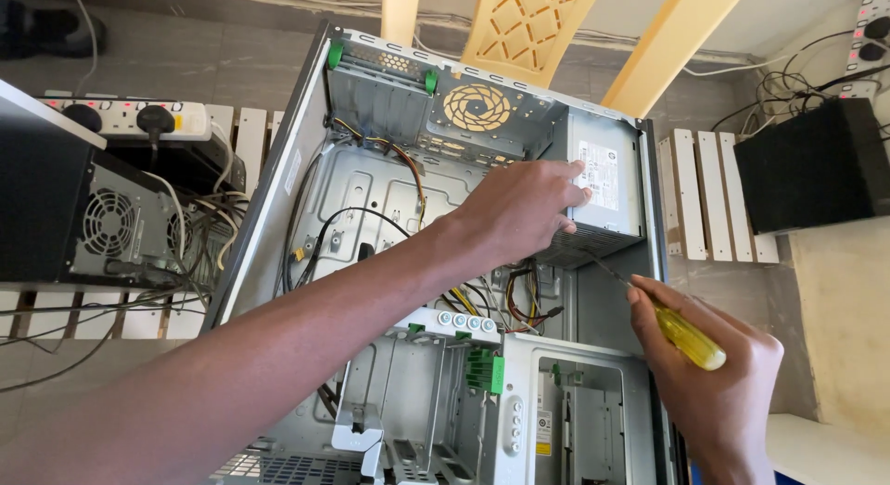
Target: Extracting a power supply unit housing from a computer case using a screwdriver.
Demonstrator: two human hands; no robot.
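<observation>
Left hand: the left hand (519, 211) reaches in across the open computer case (278, 216), palm down, fingers curled over the front edge of the power supply (607, 193) and gripping it.
Right hand: the right hand (718, 378) is clenched around a screwdriver (681, 335) with a yellow handle, its thin shaft slanting up and away from the knuckles.
Screwdriver tip: it meets the lower corner of the power supply, just below the left fingertips; the exact contact point is too small to tell.
Power supply: a grey metal box in the case's top corner, under the left hand and just beyond the right.
Cables: a bundle of coloured cables (519, 295) lies below the left wrist, between the two hands.
Fan grille: the round grille (476, 107) sits beyond the left hand.
Drive cage: green-clipped metal bays (464, 392) sit beside the right hand, on its inner side.
</observation>
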